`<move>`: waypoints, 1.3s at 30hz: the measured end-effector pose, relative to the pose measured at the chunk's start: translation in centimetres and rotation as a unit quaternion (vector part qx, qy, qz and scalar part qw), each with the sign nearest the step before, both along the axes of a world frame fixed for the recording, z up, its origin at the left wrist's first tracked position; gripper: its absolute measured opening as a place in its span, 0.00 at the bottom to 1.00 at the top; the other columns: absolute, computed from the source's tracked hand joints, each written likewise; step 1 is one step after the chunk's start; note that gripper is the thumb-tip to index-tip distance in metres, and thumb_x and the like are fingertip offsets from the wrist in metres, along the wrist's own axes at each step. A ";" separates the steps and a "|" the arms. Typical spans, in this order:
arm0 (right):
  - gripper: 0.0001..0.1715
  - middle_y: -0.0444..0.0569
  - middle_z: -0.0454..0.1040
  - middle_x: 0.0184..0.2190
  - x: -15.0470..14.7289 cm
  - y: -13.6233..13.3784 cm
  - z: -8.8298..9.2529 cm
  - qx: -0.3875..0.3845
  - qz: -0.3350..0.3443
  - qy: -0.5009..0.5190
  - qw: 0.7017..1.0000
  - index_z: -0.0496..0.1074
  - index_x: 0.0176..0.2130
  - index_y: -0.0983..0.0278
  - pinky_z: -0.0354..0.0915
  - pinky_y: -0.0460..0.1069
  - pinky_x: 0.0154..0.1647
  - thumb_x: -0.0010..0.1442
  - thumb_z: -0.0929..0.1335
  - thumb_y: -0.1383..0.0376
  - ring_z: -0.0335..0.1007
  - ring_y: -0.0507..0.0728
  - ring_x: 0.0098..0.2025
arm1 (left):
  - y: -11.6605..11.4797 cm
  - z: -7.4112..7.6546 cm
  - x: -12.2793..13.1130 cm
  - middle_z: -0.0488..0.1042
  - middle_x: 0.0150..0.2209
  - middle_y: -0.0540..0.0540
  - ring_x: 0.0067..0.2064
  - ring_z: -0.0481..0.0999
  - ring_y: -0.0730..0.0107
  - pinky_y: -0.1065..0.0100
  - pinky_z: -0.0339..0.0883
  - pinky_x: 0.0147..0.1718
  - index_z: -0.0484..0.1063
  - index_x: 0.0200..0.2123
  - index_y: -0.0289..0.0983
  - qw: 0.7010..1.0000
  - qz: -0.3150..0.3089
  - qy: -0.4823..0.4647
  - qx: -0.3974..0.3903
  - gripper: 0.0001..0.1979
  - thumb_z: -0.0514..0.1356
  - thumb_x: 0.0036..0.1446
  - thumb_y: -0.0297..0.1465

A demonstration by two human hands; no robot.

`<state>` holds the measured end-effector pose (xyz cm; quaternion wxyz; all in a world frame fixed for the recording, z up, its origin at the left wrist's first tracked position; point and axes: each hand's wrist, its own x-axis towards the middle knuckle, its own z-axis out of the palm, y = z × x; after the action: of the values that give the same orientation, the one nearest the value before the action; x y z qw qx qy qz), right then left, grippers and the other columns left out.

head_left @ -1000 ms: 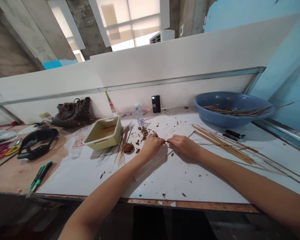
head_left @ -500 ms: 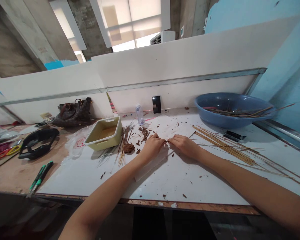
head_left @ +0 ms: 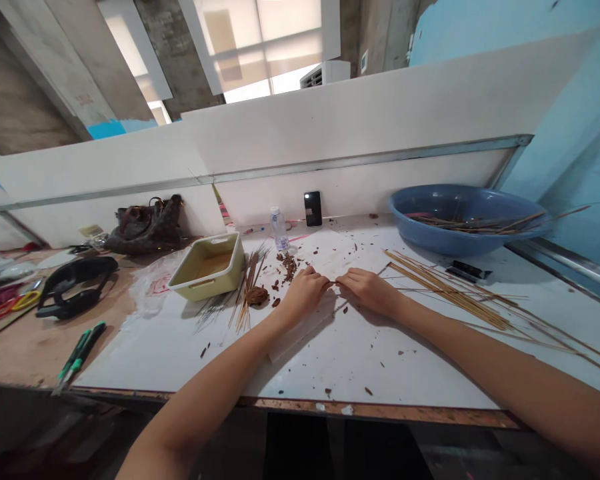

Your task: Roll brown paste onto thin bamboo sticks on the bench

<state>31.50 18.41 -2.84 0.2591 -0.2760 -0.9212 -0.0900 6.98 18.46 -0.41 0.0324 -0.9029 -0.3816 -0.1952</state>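
My left hand [head_left: 306, 290] and my right hand [head_left: 364, 288] are closed, side by side, over the middle of the white table top. Between their fingertips runs a thin brown stick [head_left: 333, 283], gripped from both sides; most of it is hidden by the fingers. A pale flat strip [head_left: 300, 333] lies under my left hand and forearm. Left of that hand sit a lump of brown clay-like paste [head_left: 257, 296] and a scatter of brown crumbs [head_left: 289, 267]. A bundle of thin sticks [head_left: 247, 287] lies beside the lump.
A yellow-green tub [head_left: 207, 288] with liquid stands left; a clear bottle [head_left: 279, 230] and a phone [head_left: 313, 209] are behind my hands. Long tan sticks [head_left: 450, 293] lie right, below a blue basin [head_left: 470, 243]. Green-black cutters [head_left: 83, 353] lie near the front left edge [head_left: 145, 395].
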 end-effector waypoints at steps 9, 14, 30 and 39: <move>0.12 0.56 0.81 0.41 0.2 0.2 -0.3 -0.004 -0.003 0.008 1.000 0.76 0.50 0.65 0.72 0.59 0.47 0.79 0.63 0.68 0.76 0.65 0.44 | -0.2 0.3 -0.1 0.87 0.44 0.39 0.50 0.79 0.51 0.53 0.73 0.55 0.85 0.48 0.35 1.000 0.000 -0.008 0.001 0.11 0.63 0.76 0.34; 0.12 0.57 0.81 0.41 0.3 0.3 -0.4 0.006 -0.005 0.010 1.000 0.76 0.50 0.65 0.72 0.59 0.46 0.79 0.63 0.67 0.75 0.65 0.43 | 0.0 0.3 -0.2 0.87 0.43 0.41 0.51 0.78 0.53 0.55 0.73 0.56 0.85 0.51 0.37 1.000 0.001 -0.024 0.011 0.08 0.67 0.73 0.32; 0.10 0.57 0.80 0.42 0.2 0.3 -0.4 0.000 -0.012 -0.008 1.000 0.76 0.51 0.68 0.71 0.58 0.48 0.76 0.65 0.72 0.75 0.65 0.44 | -0.2 0.8 -0.2 0.86 0.42 0.41 0.52 0.77 0.52 0.55 0.71 0.55 0.84 0.51 0.36 0.997 -0.009 0.036 0.070 0.10 0.68 0.73 0.34; 0.13 0.55 0.80 0.39 -0.4 0.0 -0.7 0.006 0.008 0.000 1.000 0.76 0.51 0.66 0.70 0.57 0.45 0.80 0.62 0.69 0.74 0.64 0.41 | -0.6 0.7 -0.1 0.85 0.40 0.42 0.51 0.76 0.53 0.55 0.69 0.54 0.84 0.44 0.36 0.992 -0.045 0.060 0.102 0.08 0.64 0.75 0.30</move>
<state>31.11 18.40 -3.53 0.2615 -0.2667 -0.9229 -0.0933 6.87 17.89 0.27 0.1386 -0.9210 -0.3163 -0.1804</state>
